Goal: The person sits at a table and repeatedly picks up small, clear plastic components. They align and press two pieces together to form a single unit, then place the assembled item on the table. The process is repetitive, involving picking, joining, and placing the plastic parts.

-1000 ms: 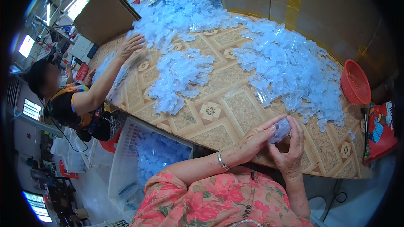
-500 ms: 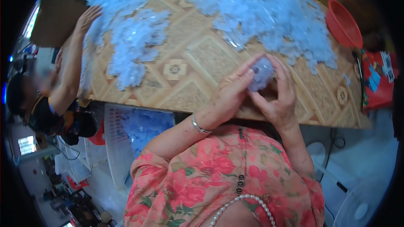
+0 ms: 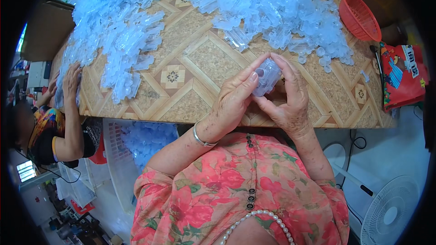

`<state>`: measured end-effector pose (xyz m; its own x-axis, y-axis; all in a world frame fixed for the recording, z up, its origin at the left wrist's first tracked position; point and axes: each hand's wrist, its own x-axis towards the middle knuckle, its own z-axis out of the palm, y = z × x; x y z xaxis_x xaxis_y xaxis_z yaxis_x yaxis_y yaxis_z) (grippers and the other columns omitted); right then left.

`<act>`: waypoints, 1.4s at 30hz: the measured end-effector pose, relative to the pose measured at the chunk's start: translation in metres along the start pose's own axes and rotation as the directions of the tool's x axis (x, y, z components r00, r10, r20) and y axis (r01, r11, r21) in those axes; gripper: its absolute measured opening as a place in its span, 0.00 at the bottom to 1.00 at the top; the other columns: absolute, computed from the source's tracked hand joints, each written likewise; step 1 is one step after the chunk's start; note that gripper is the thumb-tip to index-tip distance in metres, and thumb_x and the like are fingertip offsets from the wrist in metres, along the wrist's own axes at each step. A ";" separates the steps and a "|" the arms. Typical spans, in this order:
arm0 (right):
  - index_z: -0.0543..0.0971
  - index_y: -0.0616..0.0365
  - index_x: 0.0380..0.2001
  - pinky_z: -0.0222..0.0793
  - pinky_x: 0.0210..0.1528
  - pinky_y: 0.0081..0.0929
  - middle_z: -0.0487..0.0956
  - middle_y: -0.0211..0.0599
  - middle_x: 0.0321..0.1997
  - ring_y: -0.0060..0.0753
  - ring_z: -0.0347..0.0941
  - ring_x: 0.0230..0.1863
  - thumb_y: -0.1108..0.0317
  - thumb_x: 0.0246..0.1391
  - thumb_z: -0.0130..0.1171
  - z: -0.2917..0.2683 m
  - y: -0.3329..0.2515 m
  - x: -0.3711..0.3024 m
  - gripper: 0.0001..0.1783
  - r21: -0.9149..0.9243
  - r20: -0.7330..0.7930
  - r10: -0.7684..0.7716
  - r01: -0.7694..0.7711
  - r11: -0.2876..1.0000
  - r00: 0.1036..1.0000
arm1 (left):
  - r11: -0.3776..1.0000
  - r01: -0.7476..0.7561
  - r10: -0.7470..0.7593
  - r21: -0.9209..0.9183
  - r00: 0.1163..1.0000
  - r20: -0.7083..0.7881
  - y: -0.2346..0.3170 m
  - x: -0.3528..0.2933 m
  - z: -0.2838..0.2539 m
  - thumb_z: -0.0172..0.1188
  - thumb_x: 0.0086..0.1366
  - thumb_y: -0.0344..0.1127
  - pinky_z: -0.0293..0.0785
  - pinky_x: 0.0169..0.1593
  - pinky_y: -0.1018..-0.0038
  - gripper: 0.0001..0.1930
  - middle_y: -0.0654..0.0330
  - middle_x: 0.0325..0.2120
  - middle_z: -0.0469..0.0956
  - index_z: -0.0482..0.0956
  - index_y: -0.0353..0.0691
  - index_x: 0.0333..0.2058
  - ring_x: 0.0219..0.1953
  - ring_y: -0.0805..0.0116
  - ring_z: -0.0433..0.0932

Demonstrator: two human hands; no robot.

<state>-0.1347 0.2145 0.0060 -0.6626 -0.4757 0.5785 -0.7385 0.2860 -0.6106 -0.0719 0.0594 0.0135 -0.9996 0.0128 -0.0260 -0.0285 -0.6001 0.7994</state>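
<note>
Over the near edge of the table, my left hand (image 3: 232,100) and my right hand (image 3: 289,102) close around a small bundle of clear plastic pieces (image 3: 269,78). My left thumb presses on the bundle's near left side, and the fingertips of both hands meet at its far end. My right thumb sits under its near end. Beyond my hands lies a large heap of clear bluish plastic pieces (image 3: 277,11), with a second heap (image 3: 122,41) to the left. How many pieces I hold cannot be told.
A patterned table (image 3: 200,90) spans the view. At the right are a red basket (image 3: 361,16), a red bag (image 3: 404,77) and a white fan (image 3: 390,213). A white crate (image 3: 116,154) of plastic pieces stands below the left edge. A co-worker's arm (image 3: 70,109) reaches the left heap.
The view has shifted slightly, and the picture is sharper. My hands still hold the bundle between them. The co-worker's raised hand has come down to the near left heap.
</note>
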 end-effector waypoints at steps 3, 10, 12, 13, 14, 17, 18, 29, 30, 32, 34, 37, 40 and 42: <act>0.71 0.58 0.65 0.70 0.65 0.42 0.76 0.46 0.64 0.49 0.74 0.63 0.69 0.39 0.79 0.000 0.000 -0.001 0.47 -0.012 0.005 0.003 -0.003 1.000 1.000 | 1.000 0.010 -0.010 -0.027 1.000 0.003 -0.002 0.000 -0.001 0.47 0.80 0.39 0.70 0.63 0.73 0.27 0.58 0.62 0.73 0.60 0.37 0.73 0.58 0.73 0.74; 0.71 0.58 0.65 0.70 0.64 0.41 0.77 0.46 0.63 0.48 0.75 0.62 0.69 0.38 0.79 0.002 0.003 -0.001 0.47 -0.009 -0.035 -0.054 0.053 0.999 0.998 | 0.997 -0.027 0.027 0.074 1.000 0.008 -0.001 -0.001 -0.003 0.47 0.80 0.38 0.69 0.64 0.74 0.26 0.61 0.61 0.75 0.64 0.38 0.72 0.59 0.75 0.73; 0.72 0.58 0.65 0.71 0.64 0.42 0.77 0.45 0.63 0.48 0.75 0.61 0.69 0.38 0.79 0.003 0.004 -0.002 0.47 -0.017 -0.051 -0.073 0.072 0.997 0.996 | 0.994 -0.038 0.036 0.098 0.999 0.022 0.000 -0.002 -0.004 0.48 0.80 0.38 0.68 0.65 0.74 0.26 0.61 0.61 0.75 0.64 0.38 0.72 0.60 0.74 0.73; 0.72 0.57 0.64 0.71 0.63 0.42 0.77 0.45 0.63 0.48 0.75 0.61 0.69 0.37 0.79 0.003 0.005 -0.003 0.47 -0.027 -0.050 -0.079 0.077 0.997 0.996 | 0.993 -0.042 0.038 0.112 0.999 0.034 0.001 -0.002 -0.005 0.48 0.80 0.38 0.68 0.65 0.74 0.26 0.61 0.62 0.74 0.64 0.38 0.72 0.60 0.74 0.73; 0.72 0.57 0.64 0.71 0.63 0.42 0.77 0.45 0.63 0.48 0.75 0.61 0.69 0.37 0.80 0.002 0.006 -0.003 0.46 -0.037 -0.050 -0.084 0.082 0.996 0.995 | 0.991 -0.046 0.041 0.125 0.998 0.045 0.002 -0.002 -0.006 0.48 0.80 0.39 0.68 0.66 0.73 0.26 0.61 0.62 0.74 0.64 0.38 0.72 0.61 0.74 0.73; 0.73 0.57 0.63 0.72 0.61 0.42 0.77 0.45 0.62 0.47 0.76 0.60 0.68 0.36 0.80 0.002 0.006 -0.001 0.46 -0.068 -0.059 -0.102 0.098 0.993 0.993 | 0.995 -0.026 0.021 0.092 0.998 0.055 0.002 0.000 -0.008 0.48 0.80 0.39 0.67 0.66 0.74 0.26 0.61 0.62 0.74 0.64 0.38 0.72 0.61 0.73 0.73; 0.74 0.57 0.63 0.72 0.61 0.42 0.77 0.45 0.62 0.47 0.76 0.60 0.68 0.36 0.80 0.001 0.006 -0.001 0.46 -0.069 -0.061 -0.101 0.096 0.993 0.993 | 0.999 -0.002 0.000 0.042 0.998 0.056 0.002 0.001 -0.008 0.48 0.80 0.39 0.67 0.66 0.74 0.26 0.60 0.62 0.74 0.64 0.39 0.72 0.61 0.73 0.73; 0.73 0.57 0.63 0.72 0.62 0.41 0.77 0.44 0.63 0.47 0.76 0.61 0.68 0.37 0.80 0.003 0.005 0.000 0.46 -0.065 -0.040 -0.089 0.087 0.994 0.995 | 0.993 -0.040 0.033 0.108 0.997 0.073 -0.003 -0.001 -0.012 0.47 0.81 0.40 0.66 0.66 0.74 0.27 0.59 0.63 0.72 0.61 0.39 0.73 0.62 0.74 0.70; 0.73 0.57 0.63 0.72 0.62 0.41 0.77 0.44 0.63 0.47 0.76 0.61 0.68 0.37 0.81 0.003 0.005 0.000 0.46 -0.050 -0.045 -0.086 0.083 0.995 0.995 | 0.994 -0.035 0.027 0.099 0.996 0.079 -0.003 -0.002 -0.011 0.47 0.80 0.39 0.64 0.68 0.71 0.28 0.58 0.65 0.70 0.59 0.37 0.74 0.64 0.71 0.69; 0.72 0.57 0.63 0.72 0.62 0.41 0.77 0.44 0.63 0.47 0.76 0.61 0.67 0.38 0.81 0.002 0.004 0.000 0.46 -0.028 -0.054 -0.073 0.072 0.997 0.996 | 0.997 -0.021 0.013 0.077 0.995 0.099 0.000 -0.002 -0.008 0.47 0.80 0.37 0.60 0.72 0.67 0.30 0.55 0.68 0.66 0.54 0.33 0.75 0.69 0.66 0.66; 0.72 0.57 0.63 0.72 0.62 0.41 0.77 0.44 0.63 0.47 0.76 0.62 0.67 0.38 0.81 0.000 0.004 -0.002 0.46 -0.007 -0.058 -0.054 0.054 0.999 0.997 | 0.963 -0.098 0.067 0.249 0.989 0.131 0.001 -0.001 -0.010 0.50 0.77 0.37 0.63 0.69 0.69 0.31 0.55 0.65 0.71 0.56 0.37 0.75 0.66 0.67 0.69; 0.72 0.58 0.63 0.72 0.63 0.42 0.77 0.43 0.63 0.48 0.76 0.62 0.67 0.38 0.81 -0.002 0.006 -0.003 0.46 0.016 -0.060 -0.043 0.044 0.999 0.997 | 0.887 -0.212 0.148 0.410 0.972 0.181 0.002 0.000 -0.010 0.54 0.74 0.35 0.66 0.67 0.68 0.33 0.51 0.64 0.73 0.57 0.37 0.74 0.65 0.64 0.71; 0.72 0.58 0.64 0.72 0.63 0.42 0.77 0.43 0.63 0.48 0.75 0.62 0.67 0.39 0.80 0.000 0.006 -0.004 0.46 -0.034 -0.047 -0.035 0.033 0.999 0.998 | 0.821 -0.248 0.191 0.514 0.968 0.162 -0.002 0.002 -0.012 0.56 0.72 0.32 0.68 0.65 0.66 0.33 0.46 0.61 0.75 0.59 0.36 0.73 0.63 0.58 0.74; 0.72 0.57 0.64 0.72 0.62 0.43 0.77 0.43 0.62 0.48 0.75 0.62 0.66 0.39 0.80 0.001 0.006 -0.003 0.46 -0.063 -0.034 -0.021 0.018 0.998 0.999 | 0.757 -0.257 0.203 0.600 0.966 0.158 -0.002 0.003 -0.013 0.57 0.72 0.30 0.70 0.63 0.68 0.33 0.47 0.59 0.76 0.59 0.36 0.73 0.60 0.60 0.76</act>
<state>-0.1371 0.2174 -0.0003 -0.6512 -0.4533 0.6087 -0.7569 0.3289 -0.5647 -0.0750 0.0502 0.0039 -0.9726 0.0170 0.2319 0.2322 0.0221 0.9724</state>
